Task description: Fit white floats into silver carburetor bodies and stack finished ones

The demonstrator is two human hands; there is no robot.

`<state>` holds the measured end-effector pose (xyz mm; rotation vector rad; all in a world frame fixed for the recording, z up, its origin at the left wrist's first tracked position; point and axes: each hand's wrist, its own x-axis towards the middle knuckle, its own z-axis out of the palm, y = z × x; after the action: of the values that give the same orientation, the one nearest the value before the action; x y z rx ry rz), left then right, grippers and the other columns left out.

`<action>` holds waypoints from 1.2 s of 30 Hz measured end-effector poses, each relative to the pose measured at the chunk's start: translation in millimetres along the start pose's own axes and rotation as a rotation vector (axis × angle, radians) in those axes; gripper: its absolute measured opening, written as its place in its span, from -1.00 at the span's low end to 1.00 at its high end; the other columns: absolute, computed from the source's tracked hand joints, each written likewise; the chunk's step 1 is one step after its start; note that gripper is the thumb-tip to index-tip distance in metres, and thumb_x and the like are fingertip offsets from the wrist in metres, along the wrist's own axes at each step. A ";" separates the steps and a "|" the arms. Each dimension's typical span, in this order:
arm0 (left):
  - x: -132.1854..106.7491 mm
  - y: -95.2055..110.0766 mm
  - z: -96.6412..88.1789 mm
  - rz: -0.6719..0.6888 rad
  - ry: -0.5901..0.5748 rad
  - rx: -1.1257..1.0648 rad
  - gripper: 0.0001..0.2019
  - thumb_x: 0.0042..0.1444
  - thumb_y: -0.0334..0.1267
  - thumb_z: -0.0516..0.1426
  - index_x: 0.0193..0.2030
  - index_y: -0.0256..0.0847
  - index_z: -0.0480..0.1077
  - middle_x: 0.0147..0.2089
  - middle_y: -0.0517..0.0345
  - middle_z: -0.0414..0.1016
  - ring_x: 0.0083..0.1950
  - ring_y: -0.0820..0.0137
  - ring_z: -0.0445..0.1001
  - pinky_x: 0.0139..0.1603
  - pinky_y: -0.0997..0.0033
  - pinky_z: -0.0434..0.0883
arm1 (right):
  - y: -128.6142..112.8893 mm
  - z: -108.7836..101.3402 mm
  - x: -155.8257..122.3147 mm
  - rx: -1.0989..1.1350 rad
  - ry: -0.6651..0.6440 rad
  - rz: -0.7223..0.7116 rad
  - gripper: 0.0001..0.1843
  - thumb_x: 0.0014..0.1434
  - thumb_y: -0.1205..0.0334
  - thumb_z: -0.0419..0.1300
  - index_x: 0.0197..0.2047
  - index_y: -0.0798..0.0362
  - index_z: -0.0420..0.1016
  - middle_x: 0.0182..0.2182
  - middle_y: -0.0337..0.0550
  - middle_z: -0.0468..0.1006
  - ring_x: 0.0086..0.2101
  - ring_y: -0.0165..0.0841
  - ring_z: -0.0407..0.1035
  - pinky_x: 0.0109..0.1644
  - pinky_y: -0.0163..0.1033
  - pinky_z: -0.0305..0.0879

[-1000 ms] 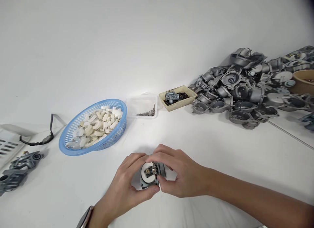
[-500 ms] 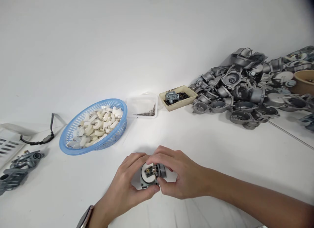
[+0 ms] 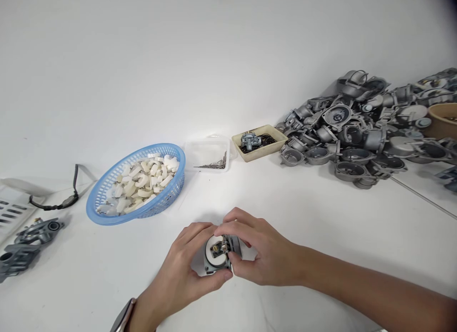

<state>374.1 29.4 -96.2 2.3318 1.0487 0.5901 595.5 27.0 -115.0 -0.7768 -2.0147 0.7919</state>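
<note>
A grey metal carburetor (image 3: 233, 246) sits in the front middle of the table, its underside turned up. In it lies a white C-shaped float (image 3: 210, 259), around brass and metal parts. My left hand (image 3: 191, 264) is closed around the carburetor's left side, thumb at the near edge and fingers at the far edge. My right hand (image 3: 262, 251) grips from the right, with thumb and forefinger at opposite ends of the float's hinge. Whether a small pin is between those fingertips I cannot make out.
A blue basket (image 3: 93, 198) holds many white floats. Behind are a clear tray (image 3: 200, 153) of thin pins and a cream tray (image 3: 250, 156) with a carburetor and black rings. Metal bowls (image 3: 337, 115) pile up right. A watch (image 3: 66, 203) and carburetors (image 3: 32, 241) lie left.
My right hand has shifted slightly up at the carburetor, its thumb moving a little up along the hinge. My left hand and the carburetor stay in place.
</note>
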 end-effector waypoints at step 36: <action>0.5 0.1 -0.3 0.007 -0.001 -0.005 -0.52 0.07 -0.24 0.33 0.13 -0.03 0.34 0.08 0.08 0.46 0.08 0.17 0.44 0.05 0.19 0.47 | -0.1 1.8 -0.9 0.025 -0.033 0.008 -0.51 0.09 0.40 0.16 0.10 -0.05 0.37 -0.14 -0.20 0.40 -0.40 -0.54 0.25 -0.34 -0.42 0.26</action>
<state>374.3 29.9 -95.8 2.3323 1.0375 0.5935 594.4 25.8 -116.2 -0.7629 -2.0276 0.8383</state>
